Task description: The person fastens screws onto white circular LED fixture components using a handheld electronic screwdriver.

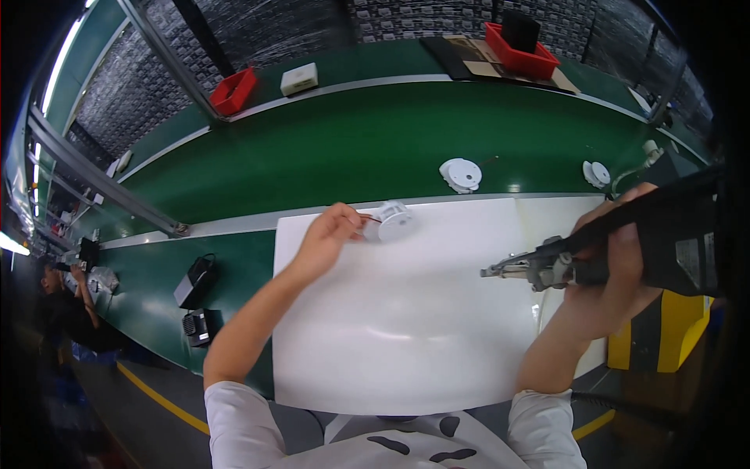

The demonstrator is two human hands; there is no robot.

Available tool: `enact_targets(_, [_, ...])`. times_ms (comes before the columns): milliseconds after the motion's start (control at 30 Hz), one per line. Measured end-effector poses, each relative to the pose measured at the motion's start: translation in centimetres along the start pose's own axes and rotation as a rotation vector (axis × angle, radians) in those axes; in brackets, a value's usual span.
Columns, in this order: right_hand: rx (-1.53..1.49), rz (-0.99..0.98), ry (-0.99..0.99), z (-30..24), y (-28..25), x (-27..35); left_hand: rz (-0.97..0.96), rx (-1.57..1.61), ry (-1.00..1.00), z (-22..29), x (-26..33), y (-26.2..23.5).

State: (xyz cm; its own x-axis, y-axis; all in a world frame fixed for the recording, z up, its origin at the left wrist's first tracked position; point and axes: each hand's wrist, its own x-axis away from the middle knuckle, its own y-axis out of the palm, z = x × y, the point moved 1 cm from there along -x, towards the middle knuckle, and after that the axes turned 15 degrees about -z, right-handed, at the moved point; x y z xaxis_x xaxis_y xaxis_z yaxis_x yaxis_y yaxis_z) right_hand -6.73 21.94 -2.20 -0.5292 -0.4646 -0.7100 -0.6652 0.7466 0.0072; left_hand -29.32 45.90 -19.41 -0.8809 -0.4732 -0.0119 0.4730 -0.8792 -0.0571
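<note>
Head: white part (pixel 394 223) in left hand (pixel 328 234)

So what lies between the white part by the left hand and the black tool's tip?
In the head view, only bare white sheet separates the white part from the black tool.

Fisheye view from the head (left of two), down onto the white mat (pixel 391 367)

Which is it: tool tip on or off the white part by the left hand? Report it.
Off: the tool, in the right hand, has its tip apart from the white part, with white sheet showing between.
</note>
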Motion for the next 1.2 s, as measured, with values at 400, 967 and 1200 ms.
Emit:
enact_targets(400, [0.046,0.128,0.018,0.6,1.2,0.2,-0.018,-1.117,0.242,1.1,3.6,9.7])
enact_targets(967, [-0.029,-0.361,-0.085,1.8,1.9,0.4,-0.162,-1.276,0.574,-2.5,2.0,15.1])
enact_targets(1200, [-0.057,-0.338,-0.017,2.5,2.7,0.8,-0.172,-1.260,0.573,-2.4,2.1,14.4])
